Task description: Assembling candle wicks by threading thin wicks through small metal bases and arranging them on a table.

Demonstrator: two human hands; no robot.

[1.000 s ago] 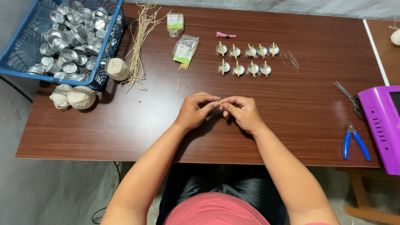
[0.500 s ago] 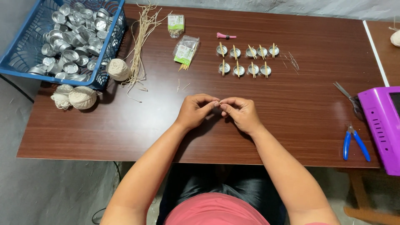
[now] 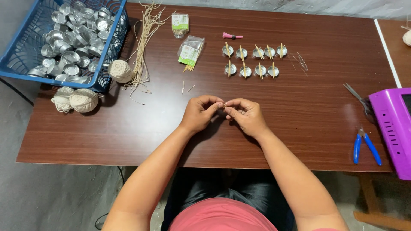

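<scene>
Fingertips of the left hand and right hand meet pinched on a tiny pale piece, too small to identify, at mid-table, rows of small metal cups at one o'clock, posture unchanged from half a second earlier.

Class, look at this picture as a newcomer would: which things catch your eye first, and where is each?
At the table's middle, the left hand and right hand pinch a tiny object, too small to identify, between meeting fingertips. Far left, a blue plastic basket holds shiny metal cups. Beyond the hands stand two rows of small metal cups with wooden sticks.
</scene>
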